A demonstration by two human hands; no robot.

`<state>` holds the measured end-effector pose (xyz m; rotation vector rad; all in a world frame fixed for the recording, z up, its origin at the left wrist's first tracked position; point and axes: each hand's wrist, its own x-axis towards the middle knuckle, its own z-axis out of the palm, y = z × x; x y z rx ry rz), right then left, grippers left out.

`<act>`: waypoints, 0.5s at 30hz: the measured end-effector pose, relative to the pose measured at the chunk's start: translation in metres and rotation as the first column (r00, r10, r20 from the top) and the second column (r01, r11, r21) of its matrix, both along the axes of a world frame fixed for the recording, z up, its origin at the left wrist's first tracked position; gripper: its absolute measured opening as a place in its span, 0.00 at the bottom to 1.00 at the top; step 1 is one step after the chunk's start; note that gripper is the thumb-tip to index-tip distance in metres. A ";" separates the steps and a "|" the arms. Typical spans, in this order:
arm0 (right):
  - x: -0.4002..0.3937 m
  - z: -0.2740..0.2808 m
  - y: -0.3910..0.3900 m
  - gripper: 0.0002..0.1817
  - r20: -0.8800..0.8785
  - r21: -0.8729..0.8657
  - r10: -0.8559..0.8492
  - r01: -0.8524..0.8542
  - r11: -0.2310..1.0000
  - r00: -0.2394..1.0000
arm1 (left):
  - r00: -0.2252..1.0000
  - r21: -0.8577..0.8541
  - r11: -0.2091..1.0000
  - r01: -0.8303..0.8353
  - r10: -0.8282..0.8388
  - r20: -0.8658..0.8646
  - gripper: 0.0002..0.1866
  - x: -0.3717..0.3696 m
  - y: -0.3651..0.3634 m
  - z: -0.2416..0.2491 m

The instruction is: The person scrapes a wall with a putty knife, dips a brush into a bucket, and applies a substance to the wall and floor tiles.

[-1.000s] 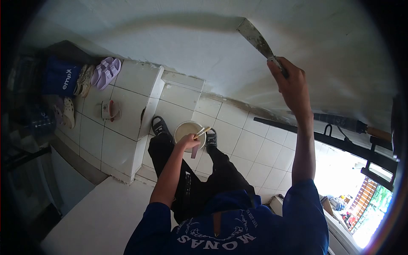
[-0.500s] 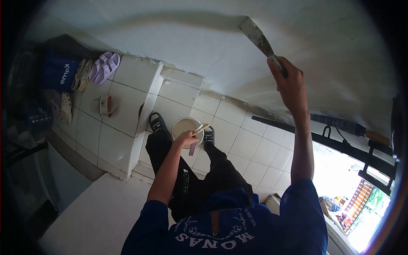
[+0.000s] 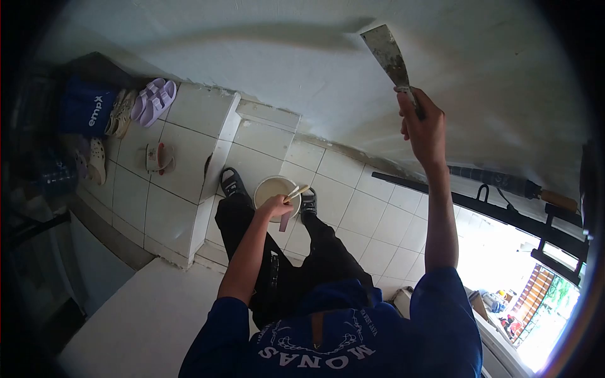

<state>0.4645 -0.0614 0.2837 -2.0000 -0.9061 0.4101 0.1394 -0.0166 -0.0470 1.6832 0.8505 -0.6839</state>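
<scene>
Where its blade narrows, the scraper [image 3: 389, 58] looks darkly stained.

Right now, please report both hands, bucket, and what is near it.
Right hand grips putty knife, raised near wall. Left hand holds light-handled tool above bucket. Bucket between sandalled feet.

Hands: 2, left hand [image 3: 275, 206] and right hand [image 3: 427, 129]. Feet: 2. Scraper, metal blade, at right hand: 1 [image 3: 386, 57]. Bucket: 1 [image 3: 261, 186]. Black sandals, worn: 2, one on left foot [image 3: 232, 183], one on right foot [image 3: 309, 202]. Lavender sandals: 2 [image 3: 160, 107]. Blue bag: 1 [image 3: 79, 107]. Blue shirt: 1 [image 3: 391, 337]. Black trousers: 1 pair [image 3: 334, 261]. Left-hand tool [image 3: 285, 222] and beige clog [image 3: 97, 162]: at least 1 each; small or dim there, so the full count is unclear.
</scene>
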 end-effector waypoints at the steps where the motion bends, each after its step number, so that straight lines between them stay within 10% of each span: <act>1: 0.000 -0.001 0.003 0.13 -0.005 0.006 0.009 -0.009 1.000 1.000 | 1.000 0.003 1.000 0.001 -0.001 0.005 0.17 -0.001 0.001 -0.001; 15: -0.004 0.002 0.012 0.13 0.058 0.044 -0.021 0.018 0.999 0.998 | 1.000 0.005 1.000 -0.007 0.007 0.024 0.17 -0.008 -0.001 -0.010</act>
